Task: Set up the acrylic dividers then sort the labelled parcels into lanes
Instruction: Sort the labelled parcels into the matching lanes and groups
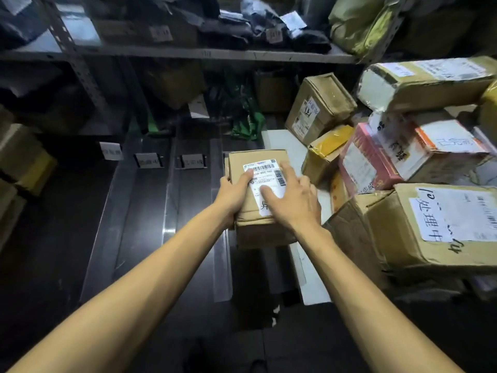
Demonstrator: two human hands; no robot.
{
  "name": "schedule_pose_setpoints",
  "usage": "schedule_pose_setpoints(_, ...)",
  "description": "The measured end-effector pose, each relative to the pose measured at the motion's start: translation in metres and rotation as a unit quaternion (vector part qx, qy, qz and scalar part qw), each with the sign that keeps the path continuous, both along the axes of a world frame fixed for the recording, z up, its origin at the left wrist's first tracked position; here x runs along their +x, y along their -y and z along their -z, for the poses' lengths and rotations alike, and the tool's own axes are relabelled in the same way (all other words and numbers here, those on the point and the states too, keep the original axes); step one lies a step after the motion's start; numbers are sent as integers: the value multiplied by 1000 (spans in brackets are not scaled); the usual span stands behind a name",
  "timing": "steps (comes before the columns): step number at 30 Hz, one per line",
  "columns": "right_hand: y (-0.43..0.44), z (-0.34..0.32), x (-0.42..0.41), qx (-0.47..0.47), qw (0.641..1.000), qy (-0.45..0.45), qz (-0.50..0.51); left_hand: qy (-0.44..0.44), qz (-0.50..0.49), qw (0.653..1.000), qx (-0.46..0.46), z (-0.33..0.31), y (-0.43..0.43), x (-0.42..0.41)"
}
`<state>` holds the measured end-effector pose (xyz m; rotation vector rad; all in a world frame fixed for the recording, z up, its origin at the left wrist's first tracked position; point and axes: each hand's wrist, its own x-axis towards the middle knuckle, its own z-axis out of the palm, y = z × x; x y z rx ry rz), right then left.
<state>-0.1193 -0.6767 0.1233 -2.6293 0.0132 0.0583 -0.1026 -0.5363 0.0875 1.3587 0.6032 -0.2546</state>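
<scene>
The small cardboard parcel (266,176) sits between both hands at the right end of the lane set, its long axis pointing away from the person and roughly in line with the clear acrylic dividers (222,238) that stand on the dark surface. The left hand (232,193) grips the parcel's left edge, with the thumb laid over the top onto the shipping label and the other fingers wrapped round the side. The right hand (295,200) rests on top with its fingers spread and fairly straight across the label, pressing rather than clasping. Whether the parcel already rests on the surface or is held just above it is hard to tell in the dim light. The lane label cards (148,160) stand at the far ends of the lanes, all to the left of the parcel, so any lane further over lies on the left hand's side. The unsorted pile of parcels (430,157) lies just to the right, on the right hand's side, and partly on a white board (279,141). The dividers appear to be in place, and this looks like an early step of the sorting: the parcel probably needs only a straight slide along its long axis, kept clear of the divider beside the left fingers.
</scene>
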Motion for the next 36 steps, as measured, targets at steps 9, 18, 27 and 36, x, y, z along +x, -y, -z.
schedule_pose_setpoints(9, -2, 36, -19, -73, 983, -165, -39, -86, 89, 988, 96, 11, 13, -21)
schedule_pose_setpoints(18, -14, 85, -31, -63, 966, -244, -51, -93, 238, 886, 387, 40, 1, -35)
schedule_pose_setpoints(27, -16, 109, -40, -61, 966, -238, -79, -20, 354, 833, 425, 56, 2, -40)
schedule_pose_setpoints(36, -35, 61, -23, 40, 985, -84, -147, 68, 236, 924, 292, 8, -24, -44)
